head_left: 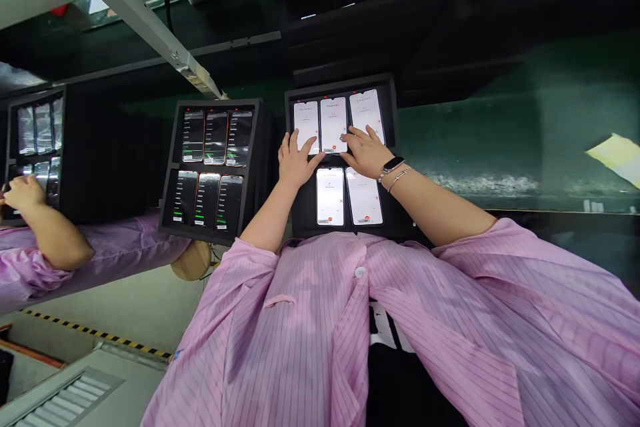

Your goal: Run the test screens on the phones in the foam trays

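Observation:
In front of me a black tray [394,113] holds several phones with lit white screens. My left hand [297,161], fingers spread, lies over the upper-left phone [305,113] and the tray below it. Its thumb reaches towards the upper-middle phone [333,112]. My right hand [369,152] is also spread, its fingers over the upper-right phone [366,107] and near the right edge of the middle one. Two more phones lie in the lower row, a left one [330,197] and a right one [367,203]. My left hand and forearm partly hide the lower-left slot.
Left of my tray, a second black tray [258,140] holds several phones with dark screens. Farther left, a co-worker's hand [25,195] is over another tray of phones. A white post [145,17] slants above. Yellow paper [617,157] lies on the green bench [500,120] at right.

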Demonstrator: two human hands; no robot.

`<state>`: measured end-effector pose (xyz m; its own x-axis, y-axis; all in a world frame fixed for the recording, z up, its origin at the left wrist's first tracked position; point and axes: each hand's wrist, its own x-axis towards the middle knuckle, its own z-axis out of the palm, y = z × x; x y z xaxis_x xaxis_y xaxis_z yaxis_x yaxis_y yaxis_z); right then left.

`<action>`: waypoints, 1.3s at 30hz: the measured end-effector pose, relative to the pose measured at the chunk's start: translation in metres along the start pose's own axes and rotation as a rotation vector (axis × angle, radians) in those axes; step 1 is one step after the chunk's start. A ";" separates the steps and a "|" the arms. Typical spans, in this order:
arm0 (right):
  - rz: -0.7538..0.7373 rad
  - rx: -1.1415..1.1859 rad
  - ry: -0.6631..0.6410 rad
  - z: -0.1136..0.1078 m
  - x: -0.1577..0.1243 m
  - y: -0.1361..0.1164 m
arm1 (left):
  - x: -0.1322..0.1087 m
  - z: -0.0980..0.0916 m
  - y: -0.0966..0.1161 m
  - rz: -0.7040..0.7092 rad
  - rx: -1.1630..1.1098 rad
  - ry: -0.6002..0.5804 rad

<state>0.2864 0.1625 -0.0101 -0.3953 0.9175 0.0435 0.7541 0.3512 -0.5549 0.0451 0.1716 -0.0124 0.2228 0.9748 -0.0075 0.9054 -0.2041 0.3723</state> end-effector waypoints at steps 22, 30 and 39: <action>0.128 0.019 0.298 0.021 -0.139 -0.004 | 0.018 0.009 0.032 0.232 0.024 0.030; 0.126 0.056 0.358 0.030 -0.129 0.003 | 0.029 0.011 0.042 0.161 0.026 0.010; 0.086 0.064 0.259 0.028 -0.175 -0.012 | -0.101 -0.015 0.007 0.245 -0.035 -0.018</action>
<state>0.3319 -0.0078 -0.0337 -0.1777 0.9634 0.2007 0.7411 0.2652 -0.6168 0.0237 0.0733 0.0052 0.4409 0.8948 0.0710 0.8105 -0.4309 0.3967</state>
